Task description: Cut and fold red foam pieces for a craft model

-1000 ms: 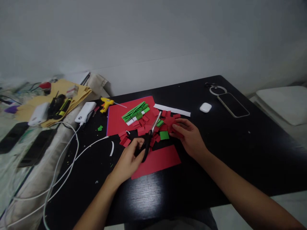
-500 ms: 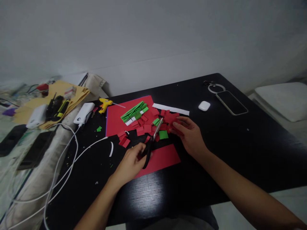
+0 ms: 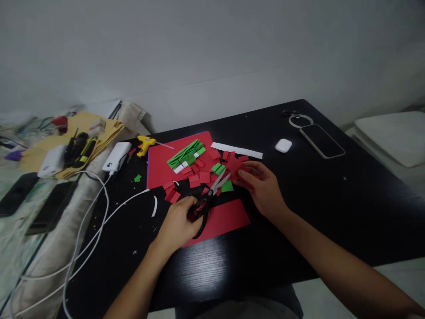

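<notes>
My left hand (image 3: 181, 223) is closed round the black handles of a pair of scissors (image 3: 212, 192), whose blades stand a little apart and point up and right. Between thumb and fingers, my right hand (image 3: 264, 188) pinches a piece of red paper (image 3: 235, 165) just right of the blade tips. Beneath both hands lie several small red paper pieces (image 3: 195, 180) and a green paper square (image 3: 227, 185). A red paper strip (image 3: 229, 218) lies under the scissors. Folded green paper strips (image 3: 186, 153) rest on a red sheet (image 3: 156, 170) behind.
A yellow glue gun (image 3: 144, 145) and a white power bank (image 3: 117, 157) with a white cable (image 3: 105, 208) are at the left. A white paper strip (image 3: 237, 150) lies at the back. On the right are a white earbud case (image 3: 283, 145) and a phone (image 3: 322, 140).
The scissor blades have opened apart, and my left hand has spread the handles slightly. My right hand still pinches the red paper in nearly the same place.
</notes>
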